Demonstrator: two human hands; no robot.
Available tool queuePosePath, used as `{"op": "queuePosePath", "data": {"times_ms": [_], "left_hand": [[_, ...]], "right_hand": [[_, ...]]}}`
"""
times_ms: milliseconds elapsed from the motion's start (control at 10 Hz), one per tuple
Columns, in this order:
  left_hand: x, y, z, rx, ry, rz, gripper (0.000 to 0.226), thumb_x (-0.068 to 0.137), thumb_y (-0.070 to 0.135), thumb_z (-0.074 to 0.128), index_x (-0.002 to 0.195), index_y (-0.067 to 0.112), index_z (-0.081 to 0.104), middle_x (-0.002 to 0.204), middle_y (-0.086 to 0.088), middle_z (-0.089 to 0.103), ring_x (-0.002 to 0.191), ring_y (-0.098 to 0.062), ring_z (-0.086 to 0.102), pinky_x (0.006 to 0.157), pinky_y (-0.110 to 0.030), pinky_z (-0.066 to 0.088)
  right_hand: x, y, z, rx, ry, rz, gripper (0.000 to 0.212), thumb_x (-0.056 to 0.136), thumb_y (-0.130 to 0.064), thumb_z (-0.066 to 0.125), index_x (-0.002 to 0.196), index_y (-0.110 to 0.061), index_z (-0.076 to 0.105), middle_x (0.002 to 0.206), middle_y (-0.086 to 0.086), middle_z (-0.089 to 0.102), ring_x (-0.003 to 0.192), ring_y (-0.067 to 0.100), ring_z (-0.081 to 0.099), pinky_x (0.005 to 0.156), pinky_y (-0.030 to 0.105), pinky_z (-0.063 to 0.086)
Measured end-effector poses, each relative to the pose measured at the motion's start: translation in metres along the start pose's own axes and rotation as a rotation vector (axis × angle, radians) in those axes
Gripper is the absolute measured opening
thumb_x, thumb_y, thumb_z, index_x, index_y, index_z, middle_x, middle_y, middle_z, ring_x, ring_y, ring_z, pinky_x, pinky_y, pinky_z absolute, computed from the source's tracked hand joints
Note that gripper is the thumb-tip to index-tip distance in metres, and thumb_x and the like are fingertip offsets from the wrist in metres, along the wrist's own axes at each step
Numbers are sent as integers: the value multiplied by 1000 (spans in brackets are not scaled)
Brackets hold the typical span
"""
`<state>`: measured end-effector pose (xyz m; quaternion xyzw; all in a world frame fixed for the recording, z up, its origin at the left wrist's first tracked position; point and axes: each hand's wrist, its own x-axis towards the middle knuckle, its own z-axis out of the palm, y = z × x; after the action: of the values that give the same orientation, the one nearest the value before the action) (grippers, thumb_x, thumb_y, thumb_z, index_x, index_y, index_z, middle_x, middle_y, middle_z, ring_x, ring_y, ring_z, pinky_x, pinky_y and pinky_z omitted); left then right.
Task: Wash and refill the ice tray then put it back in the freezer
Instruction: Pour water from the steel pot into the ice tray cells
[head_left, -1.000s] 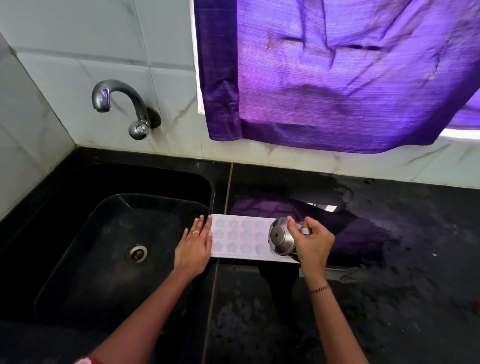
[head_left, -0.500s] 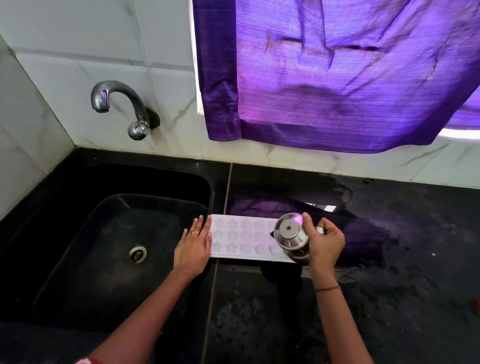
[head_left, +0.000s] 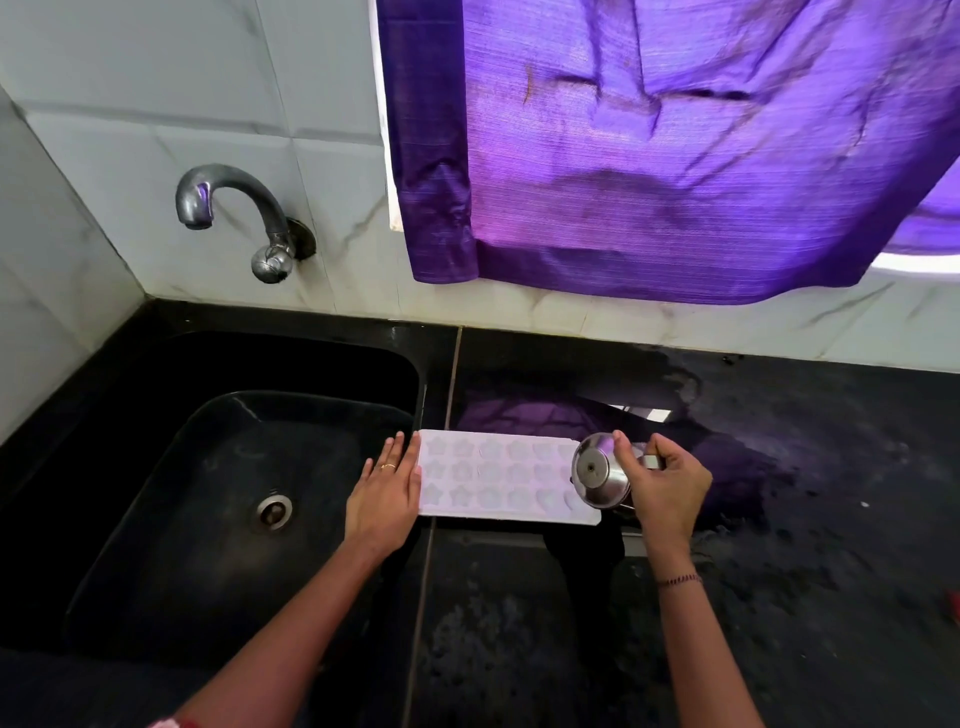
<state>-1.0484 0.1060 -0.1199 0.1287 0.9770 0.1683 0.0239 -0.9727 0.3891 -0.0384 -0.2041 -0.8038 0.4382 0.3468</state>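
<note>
A white ice tray (head_left: 493, 475) with flower-shaped cells lies flat on the black counter, just right of the sink. My left hand (head_left: 387, 491) lies flat with straight fingers against the tray's left end. My right hand (head_left: 665, 483) grips a small steel vessel (head_left: 597, 470), tipped on its side over the tray's right end, its base turned to the left. The tray's right corner is hidden behind the vessel.
A black sink (head_left: 156, 467) with a steel drain (head_left: 272, 512) fills the left. A metal tap (head_left: 234, 213) juts from the tiled wall above it. A purple curtain (head_left: 675, 156) hangs at the back. The black counter (head_left: 805, 519) on the right looks wet.
My right hand has shifted the steel vessel slightly right along the tray's end and tipped it so its base faces left. My left hand and the tray have stayed put.
</note>
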Motion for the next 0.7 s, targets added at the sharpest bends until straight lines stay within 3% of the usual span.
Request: {"op": "queuePosePath", "data": {"times_ms": [400,700], "left_hand": [[1,-1,0,23,-6,0,51,101,31,14,150,22,3,159,1,8,146,-12,5,119,-33,9],[0,-1,0,28,-2,-1,51,101,31,14,150,22,3,159,1,8,146,-11,5,118,-32,7]], "right_hand": [[1,-4,3,-62,-32,-82,53,76,-22,76,49,-9,32,45,-2,29,47,15,26,44,37,31],[0,2,5,-101,-57,-118,51,76,-22,76,49,-7,35,45,10,41,47,34,45,46,41,41]]}}
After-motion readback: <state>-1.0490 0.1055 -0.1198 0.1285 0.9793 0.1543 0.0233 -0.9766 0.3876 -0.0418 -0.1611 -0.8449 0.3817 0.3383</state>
